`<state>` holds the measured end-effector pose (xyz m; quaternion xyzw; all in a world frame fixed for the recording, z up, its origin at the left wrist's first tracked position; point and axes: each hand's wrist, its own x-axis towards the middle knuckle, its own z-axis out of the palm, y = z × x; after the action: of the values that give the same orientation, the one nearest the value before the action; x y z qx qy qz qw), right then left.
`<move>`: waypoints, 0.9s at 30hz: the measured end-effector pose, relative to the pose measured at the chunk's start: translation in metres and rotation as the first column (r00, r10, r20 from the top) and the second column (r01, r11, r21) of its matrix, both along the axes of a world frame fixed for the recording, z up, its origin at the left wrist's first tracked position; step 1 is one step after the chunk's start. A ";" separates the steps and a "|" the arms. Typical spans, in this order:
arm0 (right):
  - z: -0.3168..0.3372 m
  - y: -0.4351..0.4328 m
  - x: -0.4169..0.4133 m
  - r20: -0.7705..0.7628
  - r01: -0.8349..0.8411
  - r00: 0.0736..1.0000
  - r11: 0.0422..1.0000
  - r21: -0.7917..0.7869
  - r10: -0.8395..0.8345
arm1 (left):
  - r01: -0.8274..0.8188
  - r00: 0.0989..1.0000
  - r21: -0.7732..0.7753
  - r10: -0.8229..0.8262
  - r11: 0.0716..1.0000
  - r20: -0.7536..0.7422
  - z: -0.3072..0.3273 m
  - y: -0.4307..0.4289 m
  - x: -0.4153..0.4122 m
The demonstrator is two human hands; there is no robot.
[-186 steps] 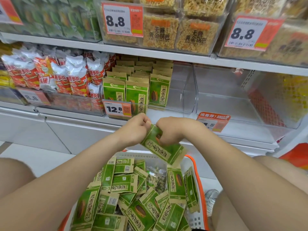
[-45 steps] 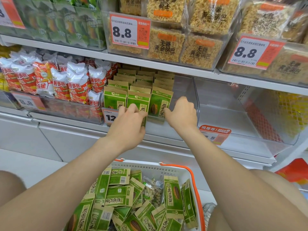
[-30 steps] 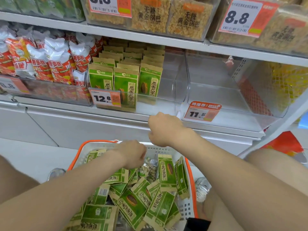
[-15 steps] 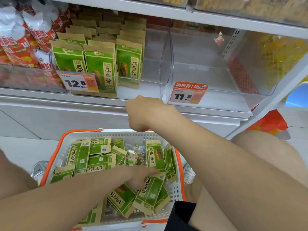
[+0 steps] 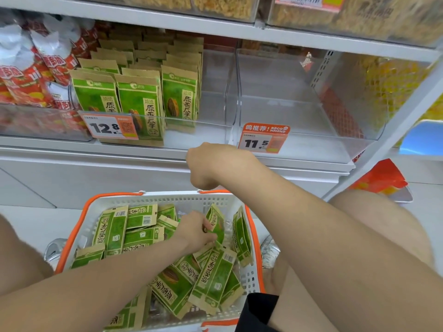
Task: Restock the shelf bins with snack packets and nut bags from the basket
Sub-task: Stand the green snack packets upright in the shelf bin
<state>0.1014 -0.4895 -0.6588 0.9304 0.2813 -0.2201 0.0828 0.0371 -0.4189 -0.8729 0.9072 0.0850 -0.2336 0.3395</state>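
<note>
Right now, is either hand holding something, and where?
The left hand pinches a green packet by one edge; the right hand holds nothing.

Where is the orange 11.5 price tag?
In the head view, the 11.5 price tag sits right of centre on the front of the empty clear bin, beside the bin holding the green seed packets.

green packets [image 5: 211, 279], white basket [image 5: 167, 200] with orange rim

Bare forearms [image 5: 323, 236], black garment hem [image 5: 257, 310]
</note>
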 end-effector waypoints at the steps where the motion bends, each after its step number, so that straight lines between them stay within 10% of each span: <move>1: -0.004 0.000 0.002 -0.007 -0.006 1.000 1.000 -0.003 0.006 | -0.024 1.000 0.018 0.024 1.000 0.010 -0.001 0.004 0.002; 18: -0.013 0.011 0.012 -0.009 -0.087 0.996 0.996 -0.031 0.087 | -0.215 0.863 -0.387 0.359 0.897 0.354 0.105 0.068 0.044; 27: 0.003 0.009 0.032 -0.148 0.224 0.974 0.754 0.617 -0.169 | -0.324 0.524 -0.615 0.678 0.719 0.516 0.177 0.088 0.045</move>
<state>0.1332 -0.4804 -0.6560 0.9186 0.2425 -0.1593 -0.2684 0.0824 -0.3311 -0.6963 0.7518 0.1566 0.2354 0.5958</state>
